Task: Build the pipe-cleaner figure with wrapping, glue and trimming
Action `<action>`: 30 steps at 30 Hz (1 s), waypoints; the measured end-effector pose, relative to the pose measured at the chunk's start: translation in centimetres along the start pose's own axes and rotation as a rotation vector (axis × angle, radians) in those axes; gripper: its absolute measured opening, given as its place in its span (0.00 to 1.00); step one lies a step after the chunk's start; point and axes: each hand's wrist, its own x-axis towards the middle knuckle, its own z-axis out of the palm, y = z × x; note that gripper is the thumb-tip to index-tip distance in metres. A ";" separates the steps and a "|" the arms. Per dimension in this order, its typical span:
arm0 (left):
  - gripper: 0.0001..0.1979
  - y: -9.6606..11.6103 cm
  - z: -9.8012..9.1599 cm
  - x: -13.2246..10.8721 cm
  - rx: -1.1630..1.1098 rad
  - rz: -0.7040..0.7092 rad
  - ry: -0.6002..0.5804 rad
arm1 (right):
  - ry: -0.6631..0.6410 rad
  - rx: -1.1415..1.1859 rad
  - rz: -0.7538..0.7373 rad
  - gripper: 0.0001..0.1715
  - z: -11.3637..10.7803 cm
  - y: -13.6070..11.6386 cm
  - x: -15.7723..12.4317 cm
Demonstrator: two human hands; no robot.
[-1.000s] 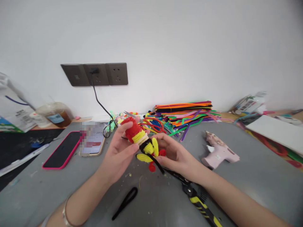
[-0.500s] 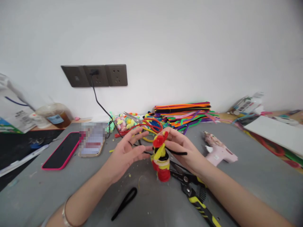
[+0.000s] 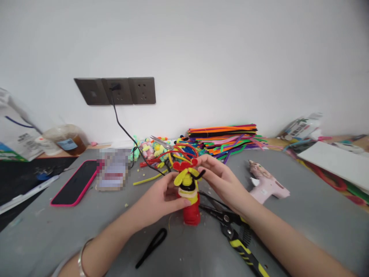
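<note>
- The white wall [image 3: 230,57] fills the upper half, cut off on three sides.
- The grey surface [image 3: 311,200] spreads below it, its near edge out of frame.
- The left hand [image 3: 160,202] is clasped around the figure, thumb across its front; its other fingers are mostly hidden behind.
- The right hand [image 3: 220,177] is partly curled beside the figure's upper end; whether it pinches anything I cannot tell. The two hands are apart, on opposite sides of the figure.
- The white board [image 3: 334,161] is cut off at the right edge, covering part of some coloured strips.
- The pile of pipe cleaners [image 3: 223,132] lies against the wall, its front partly behind the right hand.
- The cutters [image 3: 229,231] lie under the right forearm, which hides one handle; the other leaves the frame.
- The pink-cased phone [image 3: 75,182] lies whole in view; the second phone [image 3: 113,171] beside it is blotted out by pixels.
- The figure [image 3: 188,188], red, yellow and black, stands near the middle of the surface, its left side covered by the hand.
- The pink glue gun [image 3: 266,184] carries a label too small to read.
- The scissors [image 3: 163,143] show blades; their handles are hard to trace among the strips.
- The black loop [image 3: 152,246] lies nearest the viewer.
</note>
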 end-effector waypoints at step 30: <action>0.23 1.2 0.1 0.1 -0.379 -0.022 0.131 | 0.183 -0.236 -0.354 0.18 -0.1 -0.1 -0.4</action>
